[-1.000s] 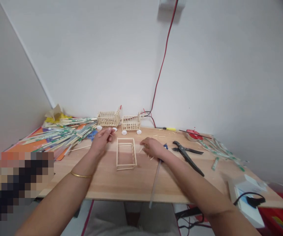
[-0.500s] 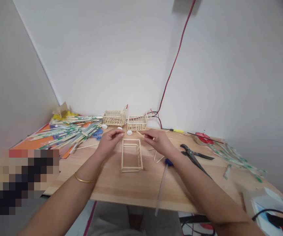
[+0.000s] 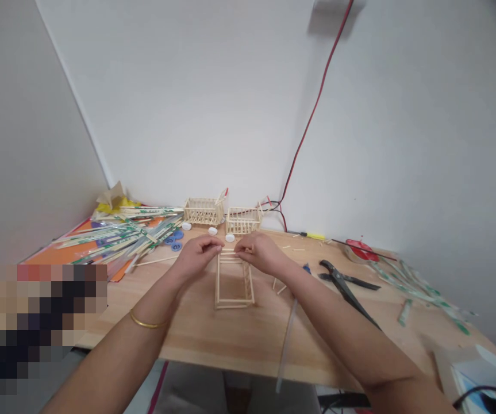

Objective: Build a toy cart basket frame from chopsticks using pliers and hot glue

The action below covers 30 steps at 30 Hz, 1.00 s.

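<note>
I've just drawn the left hand point(image 3: 196, 257) and right hand point(image 3: 264, 253) to the far end of the stick frame point(image 3: 217, 282) on the counter point(image 3: 196, 336), centring work there, fingertips nearly together, on what I cannot tell.

Lone camera, head-worn, is looking forward and down across the flat, pale wooden surface point(image 3: 189, 333), facing the plain white wall point(image 3: 200, 98). Bare left hand point(image 3: 196, 256) and bare right hand point(image 3: 262, 253) are showing mid-frame, near; wall is standing farther off.
</note>
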### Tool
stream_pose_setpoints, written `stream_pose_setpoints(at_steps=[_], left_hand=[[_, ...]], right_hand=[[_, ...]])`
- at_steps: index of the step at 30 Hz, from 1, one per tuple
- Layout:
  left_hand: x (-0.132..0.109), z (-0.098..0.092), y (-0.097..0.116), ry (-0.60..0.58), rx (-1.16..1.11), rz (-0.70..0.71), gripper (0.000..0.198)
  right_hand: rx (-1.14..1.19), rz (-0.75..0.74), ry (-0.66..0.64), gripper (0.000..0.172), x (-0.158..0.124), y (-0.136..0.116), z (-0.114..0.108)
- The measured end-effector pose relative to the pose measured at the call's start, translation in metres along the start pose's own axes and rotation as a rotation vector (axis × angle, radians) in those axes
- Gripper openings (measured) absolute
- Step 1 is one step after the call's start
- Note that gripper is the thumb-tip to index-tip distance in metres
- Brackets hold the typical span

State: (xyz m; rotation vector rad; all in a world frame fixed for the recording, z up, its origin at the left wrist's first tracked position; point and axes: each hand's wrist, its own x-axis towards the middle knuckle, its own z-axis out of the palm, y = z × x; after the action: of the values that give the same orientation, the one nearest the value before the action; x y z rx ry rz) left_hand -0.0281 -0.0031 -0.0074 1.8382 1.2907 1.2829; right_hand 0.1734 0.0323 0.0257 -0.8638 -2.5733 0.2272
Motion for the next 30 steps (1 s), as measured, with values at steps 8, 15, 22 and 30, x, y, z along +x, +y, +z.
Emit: stream_pose_setpoints(at_steps=[8,15,22,30], left_hand=[[0.000,-0.004,0.001,-0.056,0.033,-0.028,0.016],[-0.001,-0.003,-0.005,-0.115,0.084,-0.026,0.015],[0.000,0.000,-0.008,-0.161,0.234,0.074,0.015],[-0.004,0.010,-0.008,-0.108,0.251,-0.016,0.018]], right_hand=[[-0.006,-0.054,-0.002,0.011,-0.001,0.003,0.005],[0.006,-0.073,0.004,0.011,-0.003,0.008,0.010],[-0.029,-0.075,0.051,0.008,-0.005,0.006,0.012],[-0.144,-0.067,0.099,0.014,-0.012,0.002,0.016]])
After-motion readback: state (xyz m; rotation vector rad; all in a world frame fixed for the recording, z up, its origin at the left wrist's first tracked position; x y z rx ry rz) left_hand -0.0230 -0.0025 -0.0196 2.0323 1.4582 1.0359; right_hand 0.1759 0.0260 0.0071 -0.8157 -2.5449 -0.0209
